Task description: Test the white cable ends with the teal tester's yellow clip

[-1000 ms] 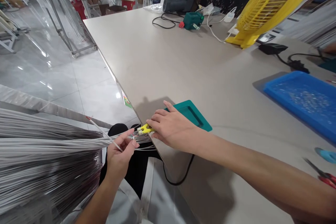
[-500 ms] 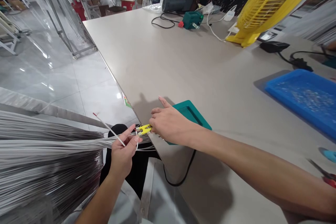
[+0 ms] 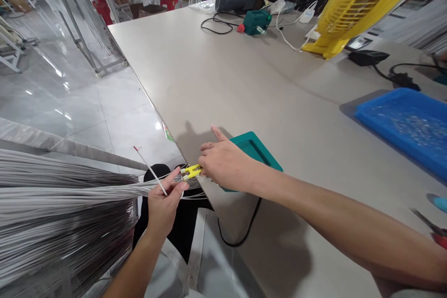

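My left hand point(image 3: 163, 202) pinches a thin white wire point(image 3: 151, 171) whose red-tipped end sticks up to the left. It sits at the end of a thick bundle of grey-white wires point(image 3: 63, 205) that fans in from the left. My right hand point(image 3: 223, 163) rests at the table's near edge, fingers closed on a small yellow connector point(image 3: 191, 171) with its index finger pointing out. Under that hand lies a teal device point(image 3: 256, 149) with a black cable point(image 3: 240, 233) hanging off the table edge.
The grey table point(image 3: 244, 84) carries a blue tray point(image 3: 405, 125) at right, a yellow fan point(image 3: 352, 9), a black adapter point(image 3: 366, 57), a green tool point(image 3: 256, 22) and cables at the back. Scissors point(image 3: 433, 230) lie at the right edge. Shiny floor lies left.
The wire in my left hand has swung more upright, its red tip moving right and toward the connector. My right hand has drawn slightly back with the index finger lifted.
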{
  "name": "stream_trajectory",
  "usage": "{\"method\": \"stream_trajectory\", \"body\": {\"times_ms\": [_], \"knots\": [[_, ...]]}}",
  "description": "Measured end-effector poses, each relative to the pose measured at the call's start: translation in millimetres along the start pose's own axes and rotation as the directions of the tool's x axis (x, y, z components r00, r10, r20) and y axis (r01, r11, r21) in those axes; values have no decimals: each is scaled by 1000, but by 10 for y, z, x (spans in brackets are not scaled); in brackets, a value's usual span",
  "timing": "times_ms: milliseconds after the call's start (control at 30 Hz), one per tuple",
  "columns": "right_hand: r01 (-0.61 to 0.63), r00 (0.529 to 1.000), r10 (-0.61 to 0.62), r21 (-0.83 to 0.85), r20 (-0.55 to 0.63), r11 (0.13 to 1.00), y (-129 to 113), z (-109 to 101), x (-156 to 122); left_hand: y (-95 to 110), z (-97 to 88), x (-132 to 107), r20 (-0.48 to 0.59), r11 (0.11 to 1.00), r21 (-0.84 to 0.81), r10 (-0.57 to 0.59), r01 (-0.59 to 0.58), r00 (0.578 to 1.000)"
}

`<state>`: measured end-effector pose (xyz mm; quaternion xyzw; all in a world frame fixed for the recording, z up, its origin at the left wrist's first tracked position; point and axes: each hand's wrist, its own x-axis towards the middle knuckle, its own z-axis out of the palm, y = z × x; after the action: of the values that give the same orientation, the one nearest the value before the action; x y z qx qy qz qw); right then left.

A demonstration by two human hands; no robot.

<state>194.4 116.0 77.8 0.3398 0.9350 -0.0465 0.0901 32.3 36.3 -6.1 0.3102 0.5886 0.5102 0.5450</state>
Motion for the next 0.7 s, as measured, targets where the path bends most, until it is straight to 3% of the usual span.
{"method": "stream_trajectory", "body": {"times_ms": [300,600,700], "knots": [[-93,994,90,-39,-66,995,-50,56,-16,-7,-23,-12,-2,998,62,32,-32,999],[-53,995,58,58,-83,997,8,107,-2,64,-113,-62,-16,998,46,37,-36,999],[0,986,29,166,-167,986,-5,85,-38,124,-150,-93,-56,999,24,25,-23,998]]}}
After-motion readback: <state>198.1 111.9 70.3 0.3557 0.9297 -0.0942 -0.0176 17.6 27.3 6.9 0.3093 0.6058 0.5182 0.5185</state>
